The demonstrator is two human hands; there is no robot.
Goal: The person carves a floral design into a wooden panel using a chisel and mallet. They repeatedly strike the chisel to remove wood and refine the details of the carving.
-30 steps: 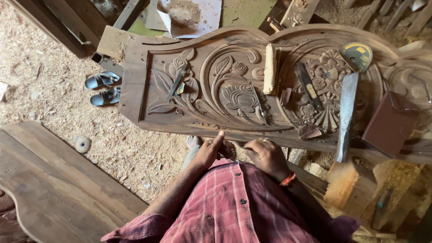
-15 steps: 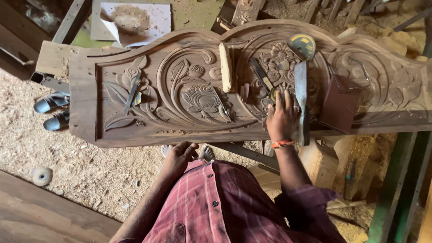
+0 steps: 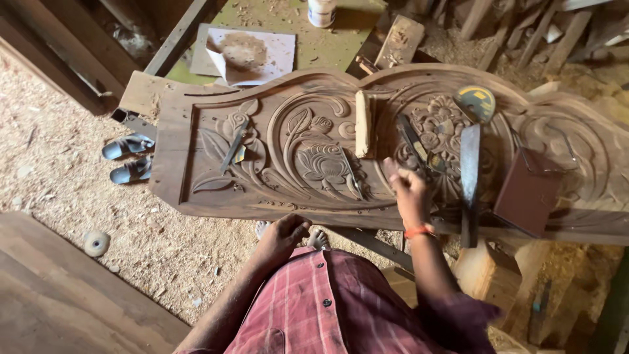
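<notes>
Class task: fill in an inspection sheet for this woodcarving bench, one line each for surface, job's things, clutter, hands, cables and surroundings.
Surface: carved panel, floral relief, lying flat.
Job's things: chisel beside the right hand; mallet lies on the panel.
Clutter: square, brown block, second chisel.
Hands: right hand closed over the carving; left hand at the panel's near edge.
Cables: nothing seen.
Surroundings: sawdust floor, sandals, paper.
</notes>
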